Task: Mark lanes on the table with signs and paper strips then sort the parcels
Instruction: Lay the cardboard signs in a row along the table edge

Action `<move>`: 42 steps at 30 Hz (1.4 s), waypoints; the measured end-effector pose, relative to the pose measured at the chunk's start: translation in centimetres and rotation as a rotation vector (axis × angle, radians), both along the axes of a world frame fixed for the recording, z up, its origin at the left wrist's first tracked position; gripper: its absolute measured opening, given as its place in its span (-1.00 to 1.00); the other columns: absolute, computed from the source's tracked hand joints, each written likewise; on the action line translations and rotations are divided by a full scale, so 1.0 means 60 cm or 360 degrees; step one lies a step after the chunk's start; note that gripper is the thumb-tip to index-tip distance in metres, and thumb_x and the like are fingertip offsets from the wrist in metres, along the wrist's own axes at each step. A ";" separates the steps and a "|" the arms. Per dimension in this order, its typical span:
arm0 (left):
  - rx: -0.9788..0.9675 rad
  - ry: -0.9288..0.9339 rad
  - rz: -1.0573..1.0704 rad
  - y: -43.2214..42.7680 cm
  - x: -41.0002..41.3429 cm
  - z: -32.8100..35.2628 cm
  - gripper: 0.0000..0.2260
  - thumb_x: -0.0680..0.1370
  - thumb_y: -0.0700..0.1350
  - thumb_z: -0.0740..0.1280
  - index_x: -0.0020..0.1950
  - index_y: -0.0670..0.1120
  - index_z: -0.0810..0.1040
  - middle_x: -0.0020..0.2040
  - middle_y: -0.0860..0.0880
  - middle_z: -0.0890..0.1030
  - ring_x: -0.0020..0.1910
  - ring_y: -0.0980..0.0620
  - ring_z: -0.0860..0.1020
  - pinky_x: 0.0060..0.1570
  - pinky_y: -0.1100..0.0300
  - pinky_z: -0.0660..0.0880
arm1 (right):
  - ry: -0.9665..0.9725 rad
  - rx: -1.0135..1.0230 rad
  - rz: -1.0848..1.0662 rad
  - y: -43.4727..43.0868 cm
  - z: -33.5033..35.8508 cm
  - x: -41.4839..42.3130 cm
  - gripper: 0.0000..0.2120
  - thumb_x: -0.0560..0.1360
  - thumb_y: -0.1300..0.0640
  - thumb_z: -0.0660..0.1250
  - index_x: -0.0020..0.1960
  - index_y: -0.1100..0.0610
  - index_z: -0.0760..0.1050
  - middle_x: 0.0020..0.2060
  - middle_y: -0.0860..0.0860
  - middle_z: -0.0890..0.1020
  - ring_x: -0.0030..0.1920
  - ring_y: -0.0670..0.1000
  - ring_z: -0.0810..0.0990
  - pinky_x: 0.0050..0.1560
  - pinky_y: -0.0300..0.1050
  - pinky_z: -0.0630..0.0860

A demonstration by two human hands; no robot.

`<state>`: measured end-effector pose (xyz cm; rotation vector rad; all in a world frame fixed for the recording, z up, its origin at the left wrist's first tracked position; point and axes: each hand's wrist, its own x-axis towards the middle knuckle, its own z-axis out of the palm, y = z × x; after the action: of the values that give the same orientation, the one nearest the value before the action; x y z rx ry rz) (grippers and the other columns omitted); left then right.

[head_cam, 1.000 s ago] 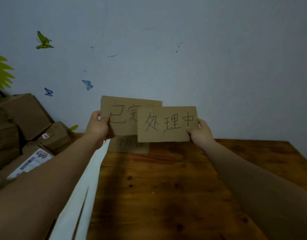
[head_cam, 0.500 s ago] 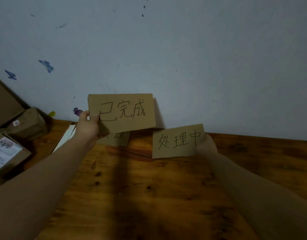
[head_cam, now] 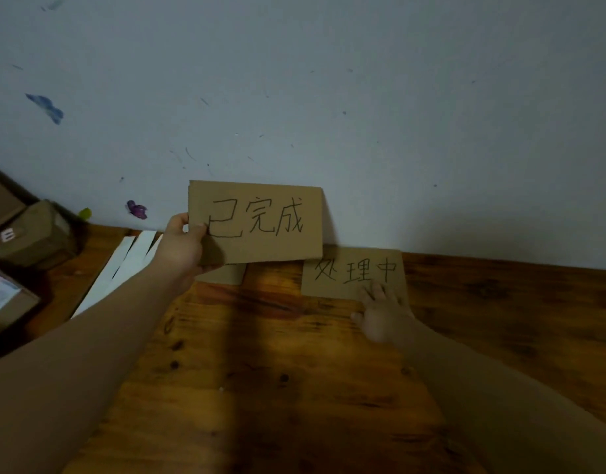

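Our left hand (head_cam: 183,242) holds a brown rectangular cardboard sign lettered 已完成 (head_cam: 257,222) upright above the dark wooden counter (head_cam: 294,388), in front of the pale grey wall (head_cam: 363,97); the thumb lies on the sign's face at its left edge and the other fingers are behind it, so the fingers pinch that edge. Our right hand (head_cam: 380,313) rests palm down with its fingers (head_cam: 375,290) spread and flat on the lower edge of a second brown cardboard sign lettered 处理中 (head_cam: 354,273), which lies at the back of the counter with its far edge at the wall. The raised sign overlaps the upper left corner of this one. A third brown cardboard piece (head_cam: 223,275) shows partly below the raised sign; its lettering is hidden. White paper strips (head_cam: 124,265) lie on the counter to the left, behind our left forearm. Brown cardboard parcels (head_cam: 31,234) are stacked at the far left edge, one bearing a white label.
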<state>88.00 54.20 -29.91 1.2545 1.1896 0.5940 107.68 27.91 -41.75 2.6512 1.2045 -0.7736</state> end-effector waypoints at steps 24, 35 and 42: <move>0.0150 -0.0190 -0.0151 -0.187 -0.058 0.158 -0.78 0.65 -0.15 0.08 0.28 0.03 0.30 0.10 -0.13 0.41 -0.08 -0.14 0.47 -0.26 -0.08 0.56 | 0.0669 0.1714 -0.1490 -0.163 0.300 -0.077 -0.67 0.56 0.24 0.25 0.32 0.09 0.38 0.20 0.06 0.53 0.18 0.08 0.50 0.16 0.03 0.52; 0.0273 -0.0106 0.0002 -0.290 0.067 0.155 -0.74 0.64 -0.12 0.10 0.33 0.02 0.30 0.07 -0.11 0.40 -0.17 -0.10 0.45 -0.45 0.09 0.43 | 0.0194 0.1246 -0.1635 -0.370 0.251 0.093 -0.71 0.57 0.29 0.20 0.29 0.25 0.38 0.18 0.17 0.51 0.11 0.16 0.51 0.03 0.00 0.50; 0.0157 -0.0010 0.0104 -0.385 0.179 0.113 -0.76 0.65 -0.12 0.09 0.31 0.05 0.31 0.10 -0.13 0.38 -0.15 -0.09 0.46 -0.49 0.13 0.41 | 0.0297 0.0938 -0.1520 -0.418 0.182 0.218 -0.46 0.55 0.22 0.27 0.47 0.17 0.17 0.33 0.23 0.37 0.24 0.25 0.45 0.15 0.13 0.53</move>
<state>98.72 31.11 -23.13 1.2993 1.2117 0.7114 120.76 2.81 -30.83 3.7409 0.0662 -0.8635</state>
